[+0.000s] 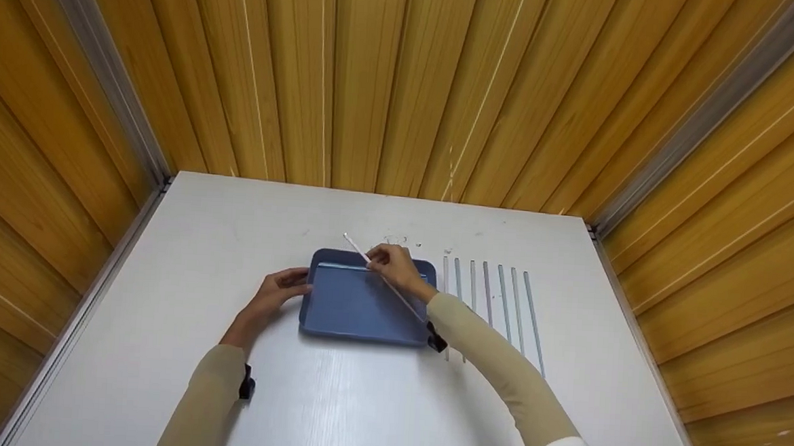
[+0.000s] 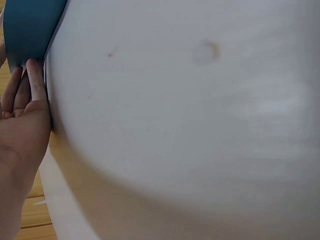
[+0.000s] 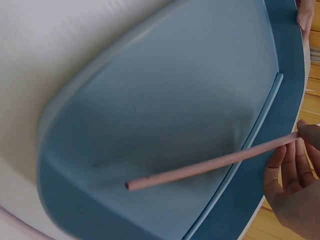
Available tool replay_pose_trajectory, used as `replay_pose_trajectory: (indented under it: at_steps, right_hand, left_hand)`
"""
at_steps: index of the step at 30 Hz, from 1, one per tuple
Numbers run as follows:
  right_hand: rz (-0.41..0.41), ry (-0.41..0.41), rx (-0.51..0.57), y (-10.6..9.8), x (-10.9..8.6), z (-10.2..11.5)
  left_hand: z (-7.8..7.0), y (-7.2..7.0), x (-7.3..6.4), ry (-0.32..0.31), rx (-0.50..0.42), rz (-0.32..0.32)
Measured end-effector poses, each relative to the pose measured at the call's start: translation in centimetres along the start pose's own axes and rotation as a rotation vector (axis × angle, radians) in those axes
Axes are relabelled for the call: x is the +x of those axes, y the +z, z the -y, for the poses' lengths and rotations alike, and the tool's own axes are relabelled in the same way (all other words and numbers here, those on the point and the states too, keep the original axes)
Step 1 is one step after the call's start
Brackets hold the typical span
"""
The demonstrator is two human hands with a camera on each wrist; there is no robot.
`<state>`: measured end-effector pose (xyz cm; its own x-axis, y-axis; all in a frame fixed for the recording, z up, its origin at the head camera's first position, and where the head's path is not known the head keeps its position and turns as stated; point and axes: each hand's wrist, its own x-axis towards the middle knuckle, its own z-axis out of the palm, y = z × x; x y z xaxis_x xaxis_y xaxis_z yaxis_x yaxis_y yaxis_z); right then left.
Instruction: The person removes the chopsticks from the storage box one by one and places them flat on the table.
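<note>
My right hand (image 1: 395, 265) pinches a thin pinkish straw (image 3: 200, 168) between thumb and fingertips. The straw slants over the blue rectangular tray (image 1: 348, 312), its near end pointing toward the front right corner. Inside the tray, a light blue straw (image 3: 255, 131) lies along the back wall, partly covered by my right hand in the head view. At the tray's left side, my left hand (image 1: 275, 295) touches the outer edge with thumb and fingers. The left wrist view catches these fingers (image 2: 36, 82) fairly straight against the tray wall.
Right of the tray, several pale straws (image 1: 529, 305) lie side by side in a row, some partly under the right forearm. Small marks (image 1: 396, 239) dot the white table (image 1: 248, 208) behind the tray. Yellow wood-patterned walls (image 1: 363, 85) surround the table's back and sides.
</note>
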<state>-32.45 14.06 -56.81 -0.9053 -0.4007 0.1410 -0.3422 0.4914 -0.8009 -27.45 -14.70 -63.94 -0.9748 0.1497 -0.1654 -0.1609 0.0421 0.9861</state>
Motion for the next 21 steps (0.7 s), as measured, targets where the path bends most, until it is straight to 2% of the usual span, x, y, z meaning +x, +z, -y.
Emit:
replay_pose_trajectory:
  at_steps: [14, 18, 21]
  right_hand:
    - [-0.156, 0.03, 0.008, -3.8, -0.9, -0.6]
    - [-0.197, 0.02, -0.017, -5.0, -1.3, -1.2]
    - [-0.234, 0.032, -0.04, -5.9, -1.7, -1.7]
  left_hand:
    - [-0.4, 0.0, -0.1, 0.032, -0.027, 0.053]
    - [-0.3, 0.0, -0.1, 0.037, -0.018, 0.046]
    - [-0.2, -0.2, -0.3, 0.018, -0.011, 0.035]
